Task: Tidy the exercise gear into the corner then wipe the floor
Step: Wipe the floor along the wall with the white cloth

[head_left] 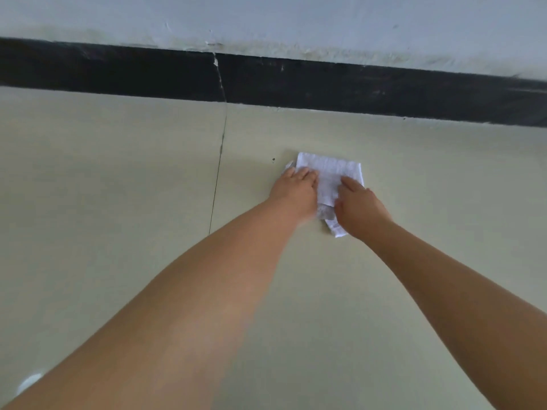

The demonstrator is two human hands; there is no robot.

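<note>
A white cloth (333, 176), folded into a rough rectangle with a crumpled tail trailing toward 6 o'clock, is lying flat on the pale cream floor (118, 179), slightly right of the view's centre and near the wall. Both hands are resting on top of it, palms down. The left hand (296, 189) is pressing on the cloth's 9 o'clock edge, its grip flat with the fingers held close together and pointing toward 1 o'clock; a small corner of cloth is sticking out beyond its fingertips. The right hand (359, 207) is covering the cloth's 4 o'clock side, its grip likewise flattened, fingers together and pointing toward 11 o'clock, with the tail poking out beneath its wrist. A strip of cloth is showing between the two hands, and the far end is lying bare at 12 o'clock. A tiny dark speck (273, 159) is sitting on the floor just beside the cloth at 10 o'clock. A thin tile seam (217, 179) is running away at 9 o'clock. Beyond, at 12 o'clock, a black skirting band (325, 84) is lining the foot of a scuffed white wall (266, 19).
</note>
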